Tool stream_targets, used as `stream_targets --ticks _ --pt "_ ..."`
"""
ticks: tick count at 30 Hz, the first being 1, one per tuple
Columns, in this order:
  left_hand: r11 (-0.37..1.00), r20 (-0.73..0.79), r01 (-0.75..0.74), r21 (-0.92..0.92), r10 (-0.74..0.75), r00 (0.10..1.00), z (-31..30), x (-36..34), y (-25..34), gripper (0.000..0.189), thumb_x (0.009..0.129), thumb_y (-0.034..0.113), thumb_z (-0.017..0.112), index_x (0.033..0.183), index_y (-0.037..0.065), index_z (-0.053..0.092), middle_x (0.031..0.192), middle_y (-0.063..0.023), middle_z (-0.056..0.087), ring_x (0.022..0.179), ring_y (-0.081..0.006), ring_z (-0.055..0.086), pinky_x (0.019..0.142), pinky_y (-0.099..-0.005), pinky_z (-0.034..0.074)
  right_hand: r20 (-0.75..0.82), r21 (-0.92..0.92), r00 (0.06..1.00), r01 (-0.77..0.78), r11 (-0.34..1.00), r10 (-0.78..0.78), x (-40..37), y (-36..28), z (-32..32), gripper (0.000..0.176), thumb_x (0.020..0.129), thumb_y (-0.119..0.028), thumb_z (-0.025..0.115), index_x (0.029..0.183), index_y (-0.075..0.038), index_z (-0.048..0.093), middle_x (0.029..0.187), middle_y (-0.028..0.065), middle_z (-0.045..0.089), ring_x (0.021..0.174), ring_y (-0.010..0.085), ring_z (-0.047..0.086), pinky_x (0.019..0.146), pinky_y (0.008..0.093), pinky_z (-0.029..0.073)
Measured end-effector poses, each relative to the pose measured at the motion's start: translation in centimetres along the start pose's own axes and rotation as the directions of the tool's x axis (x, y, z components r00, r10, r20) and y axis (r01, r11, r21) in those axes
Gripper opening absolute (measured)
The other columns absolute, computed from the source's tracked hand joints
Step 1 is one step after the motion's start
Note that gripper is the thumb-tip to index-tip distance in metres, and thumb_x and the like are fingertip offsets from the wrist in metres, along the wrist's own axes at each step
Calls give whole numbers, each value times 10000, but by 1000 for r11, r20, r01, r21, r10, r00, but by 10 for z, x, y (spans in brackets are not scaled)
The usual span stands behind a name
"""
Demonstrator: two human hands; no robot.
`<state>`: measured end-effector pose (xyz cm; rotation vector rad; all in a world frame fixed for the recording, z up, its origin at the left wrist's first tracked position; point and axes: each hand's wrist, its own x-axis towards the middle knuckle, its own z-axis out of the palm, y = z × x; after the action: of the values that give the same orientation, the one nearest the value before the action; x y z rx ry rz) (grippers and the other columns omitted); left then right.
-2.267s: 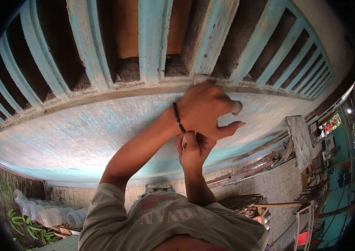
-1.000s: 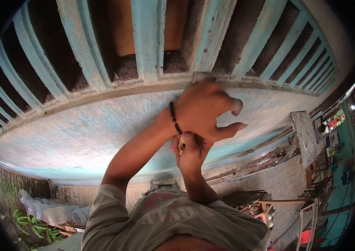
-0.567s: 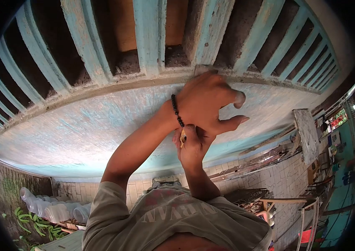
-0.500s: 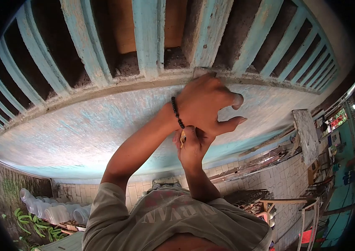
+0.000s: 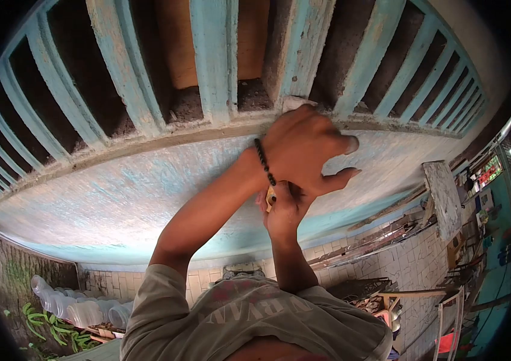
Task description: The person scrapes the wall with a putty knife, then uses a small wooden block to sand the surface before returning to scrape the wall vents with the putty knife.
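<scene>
My left hand [image 5: 303, 147], with a black beaded bracelet [image 5: 262, 157] at its wrist, lies back-up against the wall just below the slats. Its thumb and one finger are spread apart; the others are bent and partly hidden. A flat pale grey piece [image 5: 296, 103] shows beyond its knuckles, at the ledge. Below the left wrist, my right hand [image 5: 283, 210] is closed round a yellowish handle-like object [image 5: 271, 197] with a dark hole. My left hand hides whether the two pieces are joined.
Blue slats [image 5: 213, 60] rise from a rough ledge [image 5: 189, 131] above the worn wall [image 5: 147, 186]. Clear plastic containers [image 5: 87, 311] stand at lower left by green plants. A weathered board [image 5: 442, 201] leans at right, over a tiled floor [image 5: 409, 259] and near a wooden frame [image 5: 415, 293].
Both hands have shifted slightly to the right. The grey piece at the ledge looks lighter and shows a little higher. The view has moved slightly.
</scene>
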<state>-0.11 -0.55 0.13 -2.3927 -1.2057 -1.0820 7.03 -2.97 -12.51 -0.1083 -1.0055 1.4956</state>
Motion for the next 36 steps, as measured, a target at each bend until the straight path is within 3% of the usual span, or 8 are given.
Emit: stream_targets --ticks 19,26,31,36 --pt "998 -7 -27 -48 27 1000 -1 -12 1 339 766 406 740 785 72 686 533 -120 544 544 -363 590 580 -459 457 -5 -21 1000 6 1000 -6 -12 11 -5 103 1006 -75 599 1005 23 632 682 73 614 487 135 559 396 252 397" --pt "993 20 -66 96 64 998 -1 2 -4 351 767 427 723 790 77 695 542 -110 565 553 -347 613 577 -459 481 -4 -41 1000 -7 999 7 0 6 -5 111 1006 -78 602 1011 27 638 688 75 621 458 140 543 394 252 393" --pt "999 11 -37 37 37 999 2 -10 4 361 776 441 716 797 81 702 563 -114 582 562 -347 624 578 -455 494 48 -33 998 50 998 -48 -6 9 -8 119 1008 -91 608 1004 25 638 685 78 621 439 144 532 375 255 380" --pt "984 16 -74 161 73 997 3 -2 0 355 780 437 715 797 83 704 548 -113 574 563 -341 624 589 -446 497 17 -44 1000 11 999 -11 2 9 -5 137 1020 -101 599 996 31 628 661 79 604 433 144 523 366 260 367"
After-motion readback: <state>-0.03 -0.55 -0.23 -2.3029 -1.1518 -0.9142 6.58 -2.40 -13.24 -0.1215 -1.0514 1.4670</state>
